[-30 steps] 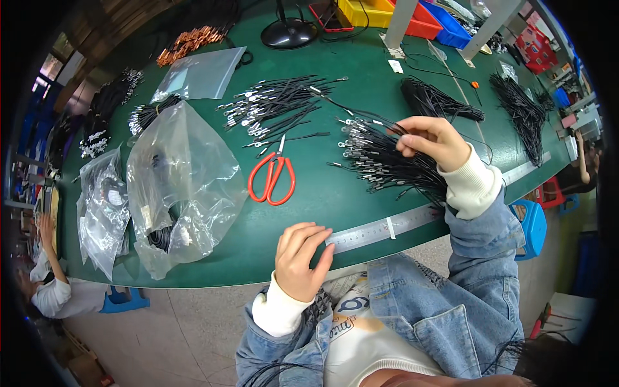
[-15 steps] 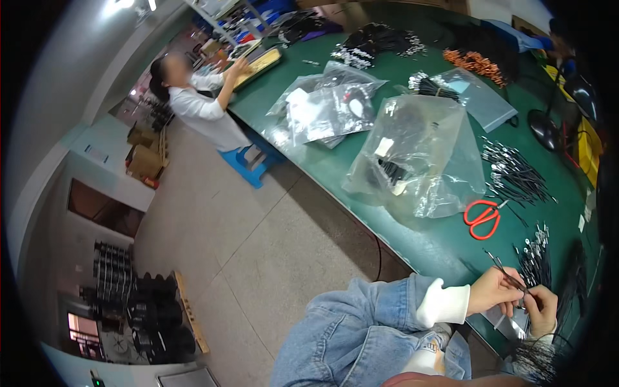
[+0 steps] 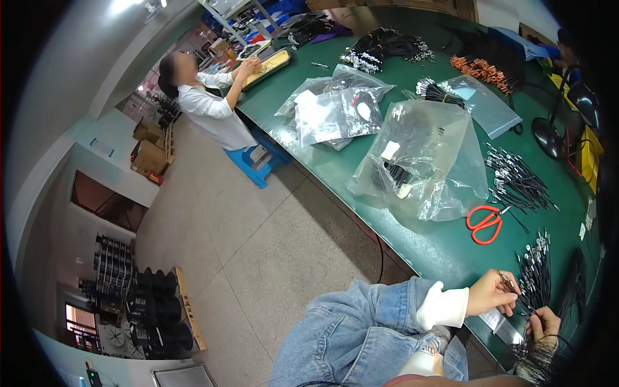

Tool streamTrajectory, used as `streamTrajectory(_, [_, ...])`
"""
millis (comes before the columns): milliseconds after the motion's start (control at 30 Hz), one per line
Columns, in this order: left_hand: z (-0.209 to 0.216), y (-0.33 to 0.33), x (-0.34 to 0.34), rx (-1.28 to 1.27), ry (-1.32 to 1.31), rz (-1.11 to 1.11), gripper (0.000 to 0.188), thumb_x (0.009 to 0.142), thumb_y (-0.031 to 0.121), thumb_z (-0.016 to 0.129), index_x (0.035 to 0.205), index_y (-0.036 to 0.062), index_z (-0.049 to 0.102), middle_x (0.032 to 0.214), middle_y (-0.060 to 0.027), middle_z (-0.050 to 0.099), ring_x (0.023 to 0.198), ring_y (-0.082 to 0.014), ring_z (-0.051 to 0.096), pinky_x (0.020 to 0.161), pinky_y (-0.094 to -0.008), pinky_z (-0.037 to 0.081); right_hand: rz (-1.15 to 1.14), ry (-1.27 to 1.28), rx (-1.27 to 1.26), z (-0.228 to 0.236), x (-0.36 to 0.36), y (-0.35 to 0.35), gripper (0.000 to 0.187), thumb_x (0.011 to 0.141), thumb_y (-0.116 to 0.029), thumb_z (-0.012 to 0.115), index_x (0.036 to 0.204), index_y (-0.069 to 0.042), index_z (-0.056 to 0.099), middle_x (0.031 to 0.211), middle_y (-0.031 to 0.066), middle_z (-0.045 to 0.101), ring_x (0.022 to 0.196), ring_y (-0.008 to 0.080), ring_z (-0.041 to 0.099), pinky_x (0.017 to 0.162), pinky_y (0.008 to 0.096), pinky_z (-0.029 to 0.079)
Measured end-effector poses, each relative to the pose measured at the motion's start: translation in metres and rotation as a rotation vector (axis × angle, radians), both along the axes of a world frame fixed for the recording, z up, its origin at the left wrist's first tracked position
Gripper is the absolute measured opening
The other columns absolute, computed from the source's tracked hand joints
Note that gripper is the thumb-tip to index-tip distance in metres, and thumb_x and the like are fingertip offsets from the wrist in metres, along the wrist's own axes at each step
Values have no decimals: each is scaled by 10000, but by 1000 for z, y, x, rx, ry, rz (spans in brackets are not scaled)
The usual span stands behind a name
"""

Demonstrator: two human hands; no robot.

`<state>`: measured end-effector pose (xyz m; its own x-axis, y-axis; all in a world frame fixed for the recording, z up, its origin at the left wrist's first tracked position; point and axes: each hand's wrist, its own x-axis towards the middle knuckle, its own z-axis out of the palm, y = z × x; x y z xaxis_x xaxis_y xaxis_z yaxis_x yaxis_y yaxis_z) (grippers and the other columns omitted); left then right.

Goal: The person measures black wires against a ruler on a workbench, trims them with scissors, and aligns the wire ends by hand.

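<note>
At the near right edge of the green table, my left hand (image 3: pixel 490 293) is closed in a pinch on dark cable ends (image 3: pixel 508 282). Just right of it and lower, my right hand (image 3: pixel 546 324) pinches a thin black cable, its fingers curled; thin black strands hang around that wrist. Right beside both hands lies a bundle of black cables with shiny metal terminals (image 3: pixel 536 264). A small flat clear bag or sheet (image 3: pixel 495 321) lies under the hands. Beyond the bundle are red-handled scissors (image 3: pixel 488 224) and a second pile of black terminal cables (image 3: pixel 516 177).
Large clear plastic bags (image 3: pixel 425 161) and smaller bags (image 3: pixel 329 119) cover the table's middle. Orange-tipped cables (image 3: pixel 483 72) and a black lamp (image 3: pixel 547 137) stand at the far right. A co-worker (image 3: pixel 206 103) sits on a blue stool (image 3: pixel 248 168) at a yellow tray (image 3: pixel 271 64).
My hands, close together before, have drawn slightly apart, the right one lower. The cable ends sticking up from my left hand now show shorter. The whole view has shifted a little.
</note>
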<state>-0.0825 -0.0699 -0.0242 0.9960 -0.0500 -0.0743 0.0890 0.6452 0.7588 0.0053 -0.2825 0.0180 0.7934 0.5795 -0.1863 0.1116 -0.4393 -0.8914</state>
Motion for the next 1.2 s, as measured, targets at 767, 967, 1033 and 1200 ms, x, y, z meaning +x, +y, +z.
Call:
streamTrajectory(767, [-3, -11, -10, 78, -83, -82, 84, 787, -38, 526, 869, -45, 508, 774, -84, 572, 646, -137, 619, 579, -225, 495, 313, -257, -270, -17, -2, -25, 112, 792, -82, 567, 892, -32, 553, 648, 22, 524, 550, 102, 483, 530, 226, 411])
streamTrajectory(967, [10, -15, -15, 152, -133, -124, 55, 794, -42, 518, 847, -48, 504, 762, -106, 600, 673, -133, 623, 572, -227, 492, 334, -434, -176, -27, -20, 2, 76, 798, -82, 540, 821, -23, 581, 640, 83, 537, 520, 138, 519, 490, 262, 416])
streamTrajectory(1033, [8, -9, -17, 149, -108, -59, 54, 795, -38, 519, 845, -50, 502, 752, -104, 600, 666, -128, 620, 567, -223, 487, 437, -536, -119, 2, -26, 24, 83, 806, -55, 509, 811, -15, 582, 627, 93, 526, 502, 170, 519, 474, 285, 414])
streamTrajectory(1200, [7, -10, -15, 151, -133, -63, 72, 778, -52, 518, 844, -52, 488, 745, -111, 587, 630, -153, 620, 549, -247, 500, 327, -428, -50, 6, -32, 23, 121, 755, -11, 470, 727, 31, 580, 562, 115, 502, 464, 223, 478, 446, 310, 352])
